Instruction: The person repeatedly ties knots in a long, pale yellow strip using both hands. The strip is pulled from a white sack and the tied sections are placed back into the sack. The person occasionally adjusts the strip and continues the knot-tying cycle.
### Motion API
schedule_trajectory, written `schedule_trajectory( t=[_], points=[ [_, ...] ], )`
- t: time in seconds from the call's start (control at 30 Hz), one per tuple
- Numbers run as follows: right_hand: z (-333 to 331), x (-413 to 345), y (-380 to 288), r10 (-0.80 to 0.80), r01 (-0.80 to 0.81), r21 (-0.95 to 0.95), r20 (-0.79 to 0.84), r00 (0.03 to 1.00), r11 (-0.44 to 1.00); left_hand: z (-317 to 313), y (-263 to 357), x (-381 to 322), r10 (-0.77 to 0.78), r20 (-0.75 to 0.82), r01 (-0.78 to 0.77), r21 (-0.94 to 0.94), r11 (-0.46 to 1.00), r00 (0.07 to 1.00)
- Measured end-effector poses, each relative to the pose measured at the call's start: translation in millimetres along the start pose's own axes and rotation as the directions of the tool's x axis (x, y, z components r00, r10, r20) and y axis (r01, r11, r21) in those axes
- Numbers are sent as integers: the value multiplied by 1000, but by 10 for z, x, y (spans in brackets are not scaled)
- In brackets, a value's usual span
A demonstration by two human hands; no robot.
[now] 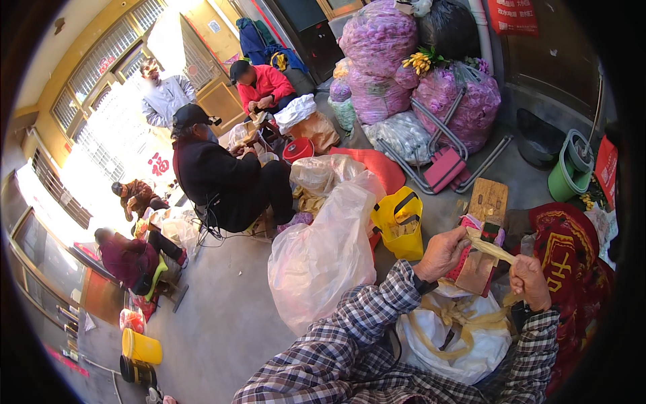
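Observation:
Between my two hands a pale yellow, twisted strip [490,247] is stretched. My left hand [443,254] grips its left end, and my right hand [530,282] is closed around the other end. Beneath the strip stands a wooden block or small stand [488,199] with a pink, dotted cover [460,257] and a flat brown piece [473,275]. Below my hands a white plastic sack [477,348] lies by my lap, with long yellowish strips [467,331] across it. The strip's material is not clear from here.
A yellow bag [401,222] and a large translucent plastic bag [323,257] stand to the left. A folding chair [444,169] lies ahead beside bags of purple flowers [381,60]. A red patterned cloth [565,272] is at right. Several people sit working; one wears black [222,171].

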State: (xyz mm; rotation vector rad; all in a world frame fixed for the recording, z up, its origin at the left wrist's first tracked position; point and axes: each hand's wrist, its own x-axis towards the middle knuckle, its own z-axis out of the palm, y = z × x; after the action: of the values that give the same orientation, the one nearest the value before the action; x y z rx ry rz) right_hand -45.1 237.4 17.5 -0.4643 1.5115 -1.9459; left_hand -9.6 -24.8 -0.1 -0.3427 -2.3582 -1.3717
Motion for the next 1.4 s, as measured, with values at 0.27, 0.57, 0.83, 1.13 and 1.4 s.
schedule_trajectory(
  t=[0.27, 0.57, 0.83, 1.13, 1.4],
  points=[
    [310, 100, 127, -365, 280, -568, -39, 930, 774, 247, 263, -97, 328, 134, -324, -52, 945, 935],
    [394, 183, 326, 50, -45, -222, 15, 999, 974, 337, 169, -159, 254, 116, -243, -104, 964, 960],
    [504, 278, 367, -239, 120, -432, -234, 942, 894, 527, 11, -203, -129, 133, 183, -586, 789, 983],
    [495, 261, 285, -624, 406, -817, 74, 778, 409, 526, -27, -158, -346, 367, 495, -748, 443, 864],
    [415, 266, 298, -382, 182, -702, -138, 914, 689, 409, 91, -124, -211, 354, 376, -506, 776, 911]
  ],
)
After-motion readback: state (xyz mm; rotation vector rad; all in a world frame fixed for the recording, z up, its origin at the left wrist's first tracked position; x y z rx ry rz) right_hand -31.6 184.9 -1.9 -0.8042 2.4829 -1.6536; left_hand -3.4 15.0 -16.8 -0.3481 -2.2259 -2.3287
